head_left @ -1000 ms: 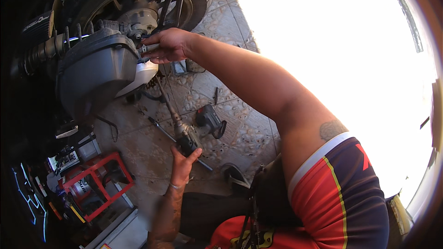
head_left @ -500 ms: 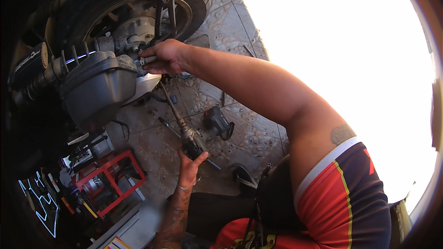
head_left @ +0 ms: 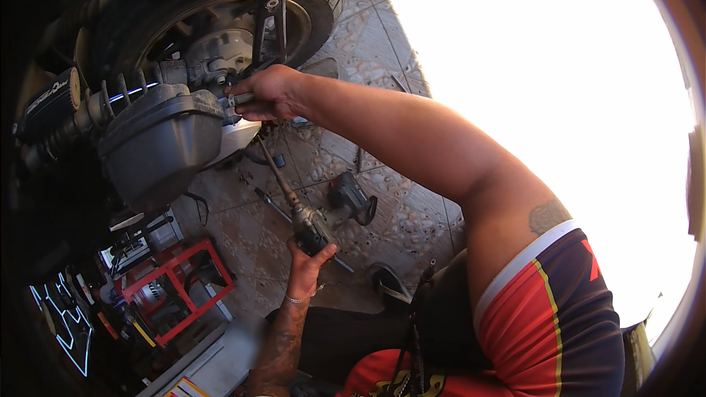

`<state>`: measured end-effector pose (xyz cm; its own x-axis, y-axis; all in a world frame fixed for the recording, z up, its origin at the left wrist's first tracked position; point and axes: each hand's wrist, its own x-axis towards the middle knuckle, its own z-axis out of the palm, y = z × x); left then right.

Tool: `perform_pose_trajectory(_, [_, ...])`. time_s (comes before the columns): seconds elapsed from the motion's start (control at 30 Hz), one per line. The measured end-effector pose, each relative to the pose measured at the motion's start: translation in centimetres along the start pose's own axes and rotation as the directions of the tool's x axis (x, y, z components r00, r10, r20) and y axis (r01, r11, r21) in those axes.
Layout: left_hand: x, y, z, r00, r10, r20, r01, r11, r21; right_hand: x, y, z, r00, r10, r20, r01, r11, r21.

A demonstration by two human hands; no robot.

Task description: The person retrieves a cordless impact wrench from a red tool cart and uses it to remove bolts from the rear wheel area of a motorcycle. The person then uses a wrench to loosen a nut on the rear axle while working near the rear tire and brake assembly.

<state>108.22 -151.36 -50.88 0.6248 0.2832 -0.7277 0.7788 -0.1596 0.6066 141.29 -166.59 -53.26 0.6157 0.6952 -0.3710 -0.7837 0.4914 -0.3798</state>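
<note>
A scooter [head_left: 220,48] fills the upper left, its dark box [head_left: 162,143] jutting forward. Below, a drill [head_left: 312,226] points its long shank up towards the box's underside; whether the tip touches is unclear. The left hand [head_left: 305,263] wraps the drill's rear, thumb on top. The right hand [head_left: 271,90], half closed, pinches a short tube [head_left: 241,98] beside the box. The step looks like steadying and lining up; turning the drill would call for firm support.
</note>
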Motion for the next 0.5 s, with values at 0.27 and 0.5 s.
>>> perform_pose_trajectory(0.27, [-0.1,-0.1,-0.1,0.998,0.046,0.037,-0.044,0.998,-0.044,-0.3,0.9,-0.1,0.994,-0.034,0.101,0.01,0.975,0.223])
perform_pose_trajectory(0.5, [-0.3,-1.0,-0.7,0.998,0.061,0.031,-0.061,0.998,-0.01,-0.7,1.2,0.2,0.996,-0.016,0.086,0.003,0.989,0.147])
